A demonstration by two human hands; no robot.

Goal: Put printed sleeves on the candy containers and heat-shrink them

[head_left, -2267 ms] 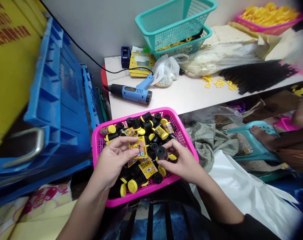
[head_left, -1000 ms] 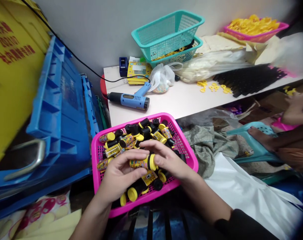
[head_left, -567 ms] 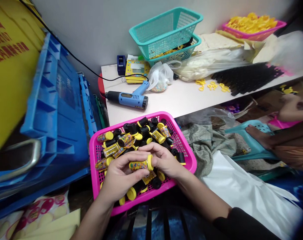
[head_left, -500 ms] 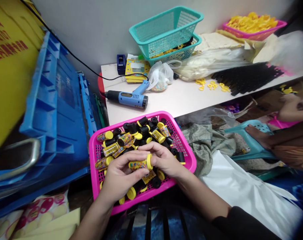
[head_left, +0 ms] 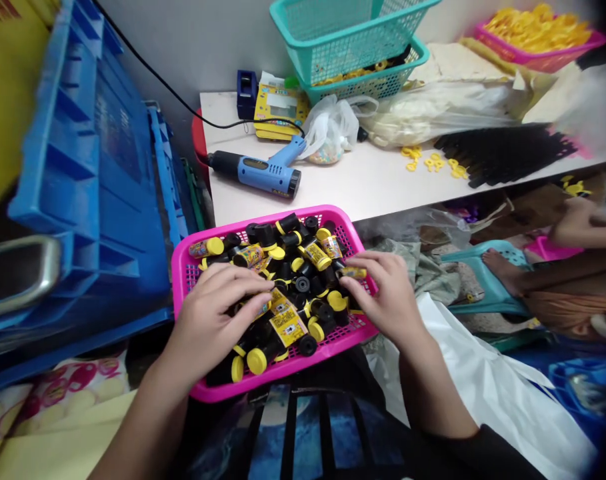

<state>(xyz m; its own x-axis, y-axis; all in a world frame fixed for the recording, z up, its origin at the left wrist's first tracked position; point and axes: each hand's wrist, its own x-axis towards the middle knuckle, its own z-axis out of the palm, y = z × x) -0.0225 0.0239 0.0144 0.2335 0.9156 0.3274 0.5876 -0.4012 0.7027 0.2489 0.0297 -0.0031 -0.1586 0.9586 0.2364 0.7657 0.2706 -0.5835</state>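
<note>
A bright pink plastic basket [head_left: 350, 217] holds many small black cylinders with yellow ends and several tubes with colourful printed labels. Over its left side, my left hand [head_left: 220, 313] curls its thumb and fingers around a labelled tube [head_left: 263, 308], mostly hidden beneath them. At the right rim, my right hand [head_left: 385, 293] pinches a small yellow-labelled tube [head_left: 353, 272] between thumb and fingers. Between the hands lie a yellow printed label piece [head_left: 287, 321] and a round yellow cap [head_left: 257, 361].
Behind the basket, a white table [head_left: 333, 193] carries a blue heat gun [head_left: 263, 175], a knotted plastic bag [head_left: 330, 130] and stacked teal baskets [head_left: 350, 50]. Blue crates [head_left: 97, 167] stand at left. Another person's bare leg [head_left: 557, 267] shows beside a teal stool [head_left: 487, 273].
My hands were together around one yellow-capped tube over the basket. They have parted, the right moving to the right rim with a tube, the left staying low over the left side.
</note>
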